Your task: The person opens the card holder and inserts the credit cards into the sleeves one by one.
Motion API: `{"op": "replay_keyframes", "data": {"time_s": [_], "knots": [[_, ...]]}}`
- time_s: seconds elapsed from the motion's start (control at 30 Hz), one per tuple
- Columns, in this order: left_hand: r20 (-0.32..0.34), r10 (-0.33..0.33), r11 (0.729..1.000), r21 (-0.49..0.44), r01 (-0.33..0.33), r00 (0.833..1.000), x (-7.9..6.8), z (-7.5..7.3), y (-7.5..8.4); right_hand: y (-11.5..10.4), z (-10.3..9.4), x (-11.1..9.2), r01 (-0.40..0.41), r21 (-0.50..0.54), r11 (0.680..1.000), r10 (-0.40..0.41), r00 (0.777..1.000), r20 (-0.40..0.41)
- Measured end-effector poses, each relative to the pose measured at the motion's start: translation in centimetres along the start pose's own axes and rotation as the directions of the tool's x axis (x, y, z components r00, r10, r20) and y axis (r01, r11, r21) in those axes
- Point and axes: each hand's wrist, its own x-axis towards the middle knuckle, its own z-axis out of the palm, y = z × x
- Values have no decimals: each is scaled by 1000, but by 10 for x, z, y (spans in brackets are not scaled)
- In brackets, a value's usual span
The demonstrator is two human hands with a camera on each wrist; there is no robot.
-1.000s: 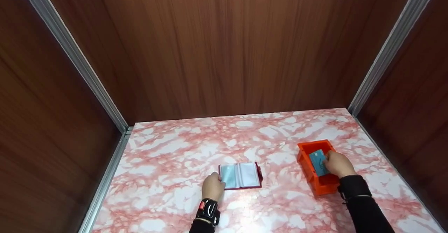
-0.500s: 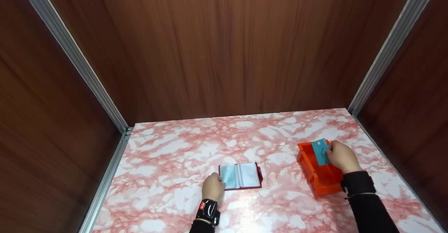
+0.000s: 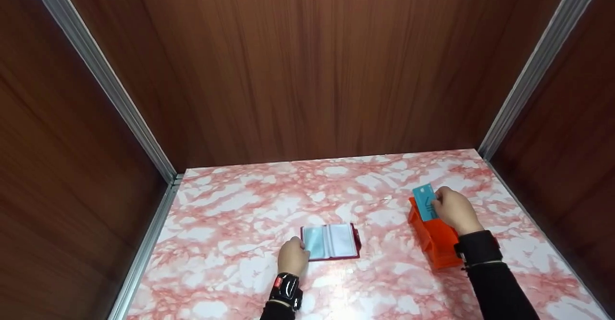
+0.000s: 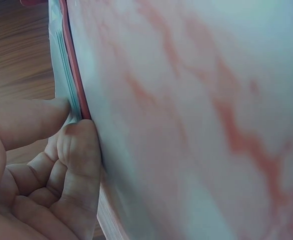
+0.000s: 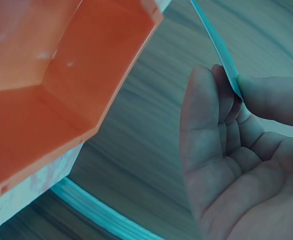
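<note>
A small dark red card holder (image 3: 342,241) lies open on the table, clear plastic sleeves spread to both sides. My left hand (image 3: 292,257) pinches its left edge between thumb and fingers; the left wrist view shows the red cover (image 4: 74,65) and stacked sleeves at the fingertips. Over at the right, my right hand (image 3: 455,209) pinches a teal card (image 3: 425,203) by its edge, above an orange bin (image 3: 444,243). Dark lettering and a small chip mark show on the card. In the right wrist view the card (image 5: 219,45) sits between thumb and fingers, apart from the bin wall.
The table (image 3: 230,233) has a red and white marbled top. Wood-grain panels (image 3: 307,70) rise at the back and both sides, with metal corner posts (image 3: 533,70) between them. The bin's inside (image 5: 81,75) shows in the right wrist view, its visible floor bare.
My right hand has lifted the teal card up out of the orange bin and moved it slightly left over the bin's far end. My left hand and the card holder stay put.
</note>
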Motion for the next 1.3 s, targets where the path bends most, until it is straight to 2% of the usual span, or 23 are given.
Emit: {"op": "replay_keyframes", "data": {"time_s": [0.1,0.23,0.33,0.53,0.87,1.3], "knots": [[14,-17,1000,-2,17,1000,0,-1,0,-6,5,2,18,7,1000,-18,1000,11],[7,2,1000,-3,-2,1000,-1,-2,0,-14,11,4,46,9,999,-46,999,17],[0,17,1000,-3,-17,1000,-2,-2,0,-20,15,6,47,12,999,-48,998,34],[3,7,1000,-11,-7,1000,-1,-1,-1,-31,24,10,43,36,998,-45,996,71],[-7,24,1000,-2,-24,1000,-2,-1,0,-49,47,11,68,66,995,-71,997,41],[-20,32,999,0,-32,999,-2,-1,0,-67,78,11,95,107,990,-100,994,48]]}}
